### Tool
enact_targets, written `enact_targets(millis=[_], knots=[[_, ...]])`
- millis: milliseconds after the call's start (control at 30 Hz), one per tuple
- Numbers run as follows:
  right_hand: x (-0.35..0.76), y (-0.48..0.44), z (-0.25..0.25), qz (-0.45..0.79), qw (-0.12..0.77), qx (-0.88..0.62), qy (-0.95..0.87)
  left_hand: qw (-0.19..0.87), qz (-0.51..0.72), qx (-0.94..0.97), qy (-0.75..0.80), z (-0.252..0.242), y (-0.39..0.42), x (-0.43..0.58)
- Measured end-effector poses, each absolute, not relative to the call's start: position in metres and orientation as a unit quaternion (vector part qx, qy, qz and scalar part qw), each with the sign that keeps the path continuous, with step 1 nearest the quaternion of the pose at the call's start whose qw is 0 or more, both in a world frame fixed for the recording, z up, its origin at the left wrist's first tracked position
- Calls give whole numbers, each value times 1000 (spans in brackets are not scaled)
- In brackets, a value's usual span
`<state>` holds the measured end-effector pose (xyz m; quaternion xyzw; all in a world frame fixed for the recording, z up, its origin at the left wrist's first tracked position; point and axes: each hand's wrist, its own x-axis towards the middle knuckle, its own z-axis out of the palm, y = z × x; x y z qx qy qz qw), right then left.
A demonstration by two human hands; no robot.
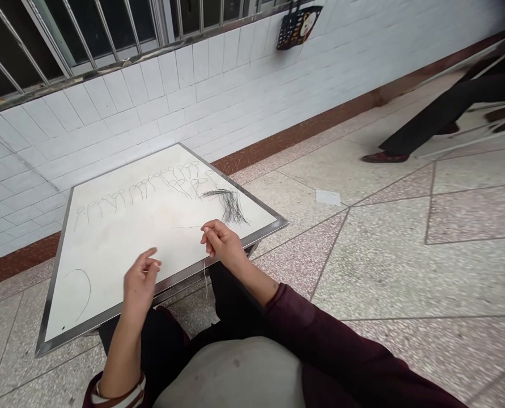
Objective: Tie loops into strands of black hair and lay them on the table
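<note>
My right hand [221, 242] is closed in a pinch on a thin dark strand [185, 228], which sticks out leftward over the white tabletop [120, 243]. Below that hand a pale thread [206, 279] hangs past the table's edge. My left hand [140, 279] is raised over the near side of the table, its fingers apart and nothing visible between them. Beyond both hands runs a row of thin strands with looped ends [138, 190]. To the right of the row lies a loose bundle of dark strands [233, 205]. One curved strand [89, 286] rests at the left.
A metal rim [273, 225] edges the table, which stands against a white tiled wall [158, 107]. Barred windows [94, 34] are above, and a dark basket [297, 27] hangs there. A seated person's leg [426, 116] is at the right. White paper [327, 197] lies on the floor.
</note>
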<state>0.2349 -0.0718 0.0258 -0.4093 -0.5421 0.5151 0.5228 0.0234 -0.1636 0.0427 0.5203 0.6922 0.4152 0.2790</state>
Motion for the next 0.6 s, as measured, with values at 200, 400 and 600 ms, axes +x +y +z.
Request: enact_targets(millis=[200, 400, 600], knots=[[228, -81, 29, 536, 514, -384, -548, 426, 346, 586, 596, 23, -164, 85], [226, -92, 27, 564, 456, -359, -587, 413, 320, 610, 595, 22, -163, 98], [226, -92, 22, 541, 471, -390, -577, 453, 318, 584, 593, 12, -164, 100]])
